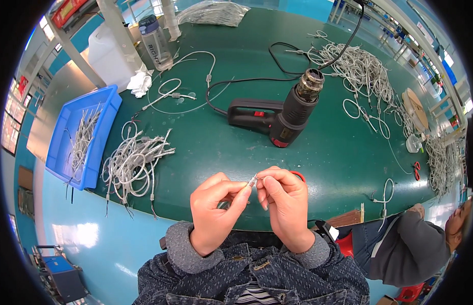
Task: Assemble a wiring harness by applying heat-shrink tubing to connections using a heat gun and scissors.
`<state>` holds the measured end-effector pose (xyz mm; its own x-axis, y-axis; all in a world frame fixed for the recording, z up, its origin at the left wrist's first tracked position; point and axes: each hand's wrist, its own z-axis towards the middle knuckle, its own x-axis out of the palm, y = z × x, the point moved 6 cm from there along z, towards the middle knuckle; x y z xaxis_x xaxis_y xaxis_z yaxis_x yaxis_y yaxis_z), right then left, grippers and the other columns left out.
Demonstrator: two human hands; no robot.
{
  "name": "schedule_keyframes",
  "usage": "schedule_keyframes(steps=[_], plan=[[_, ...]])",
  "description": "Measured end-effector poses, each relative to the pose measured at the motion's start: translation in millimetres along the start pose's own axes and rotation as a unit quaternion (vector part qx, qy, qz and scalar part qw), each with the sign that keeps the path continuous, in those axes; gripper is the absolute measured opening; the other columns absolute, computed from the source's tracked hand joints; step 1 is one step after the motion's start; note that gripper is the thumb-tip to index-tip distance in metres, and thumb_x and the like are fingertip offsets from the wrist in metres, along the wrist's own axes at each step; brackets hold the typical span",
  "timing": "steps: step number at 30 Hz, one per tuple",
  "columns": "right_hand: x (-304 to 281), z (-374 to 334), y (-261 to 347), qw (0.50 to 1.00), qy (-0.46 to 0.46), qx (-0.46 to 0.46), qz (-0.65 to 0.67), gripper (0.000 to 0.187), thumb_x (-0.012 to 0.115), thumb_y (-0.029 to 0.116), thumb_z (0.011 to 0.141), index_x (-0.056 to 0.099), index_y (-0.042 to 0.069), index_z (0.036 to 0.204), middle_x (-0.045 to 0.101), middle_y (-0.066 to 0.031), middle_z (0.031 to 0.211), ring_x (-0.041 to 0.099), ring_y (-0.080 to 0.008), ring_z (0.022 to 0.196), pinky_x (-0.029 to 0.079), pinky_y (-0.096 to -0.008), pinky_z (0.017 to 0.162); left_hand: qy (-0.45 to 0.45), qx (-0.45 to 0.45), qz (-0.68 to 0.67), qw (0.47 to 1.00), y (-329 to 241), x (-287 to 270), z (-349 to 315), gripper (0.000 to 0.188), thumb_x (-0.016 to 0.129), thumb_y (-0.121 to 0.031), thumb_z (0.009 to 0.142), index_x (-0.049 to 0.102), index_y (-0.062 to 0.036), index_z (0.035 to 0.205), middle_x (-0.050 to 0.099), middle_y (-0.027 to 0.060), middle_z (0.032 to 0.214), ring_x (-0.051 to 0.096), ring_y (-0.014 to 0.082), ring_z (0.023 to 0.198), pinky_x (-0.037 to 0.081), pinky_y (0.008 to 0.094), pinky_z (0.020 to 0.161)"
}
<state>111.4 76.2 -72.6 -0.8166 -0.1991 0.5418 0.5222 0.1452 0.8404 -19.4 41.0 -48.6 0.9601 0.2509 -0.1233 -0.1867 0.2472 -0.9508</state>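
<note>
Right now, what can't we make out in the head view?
All in the head view:
- Small piece between left hand and right hand: fingertips cover part; details too small.
- Red loop: right hand hides the rest.
- Cable pile, far right: tangled; single cables can't be traced.
- Black cord: upper end cut off by top edge.

Floor (pixel 129 223) was light blue and glossy, with bright glare (pixel 81 236); green-topped worktable (pixel 198 134) spanned the centre; pale posts (pixel 116 33) rose at far left; barred windows (pixel 12 129) stood along the left side
</note>
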Motion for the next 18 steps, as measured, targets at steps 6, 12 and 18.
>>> schedule_keyframes(steps=[6, 12, 18], plan=[[3, -1, -4, 0.999, -0.014, 0.011, 0.035, 0.011, 0.053, 0.007, 0.092, 0.059, -0.002, 0.092, 0.057, -0.0069, 0.083, 0.052, -0.0109, 0.062, 0.040, -0.0205, 0.050, -0.026, 0.089, 0.117, 0.989, -13, 0, 0, 0.012, 0.068, 0.004, 0.074, 0.067, 0.0014, 0.085, 0.055, 0.0063, 0.066, 0.053, 0.0124, 0.055, 0.039, 0.0242, 0.046], [0, 0, -10, 0.998, -0.023, 0.007, 0.050, 0.013, 0.051, 0.010, 0.094, 0.057, -0.001, 0.091, 0.053, -0.0039, 0.079, 0.050, -0.0091, 0.062, 0.040, -0.0210, 0.051, -0.043, 0.131, 0.146, 0.980, -17, 1, -1, 0.015, 0.070, 0.004, 0.072, 0.067, 0.0009, 0.086, 0.054, 0.0064, 0.064, 0.051, 0.0133, 0.053, 0.037, 0.0249, 0.045], [1, -1, -11, 0.999, -0.027, 0.007, 0.041, 0.016, 0.050, 0.011, 0.095, 0.057, -0.001, 0.088, 0.050, -0.0026, 0.076, 0.048, -0.0081, 0.061, 0.039, -0.0211, 0.051, -0.052, 0.126, 0.167, 0.976, -20, 4, -3, 0.014, 0.069, 0.004, 0.071, 0.067, 0.0012, 0.084, 0.054, 0.0062, 0.064, 0.049, 0.0141, 0.055, 0.036, 0.0254, 0.048]])
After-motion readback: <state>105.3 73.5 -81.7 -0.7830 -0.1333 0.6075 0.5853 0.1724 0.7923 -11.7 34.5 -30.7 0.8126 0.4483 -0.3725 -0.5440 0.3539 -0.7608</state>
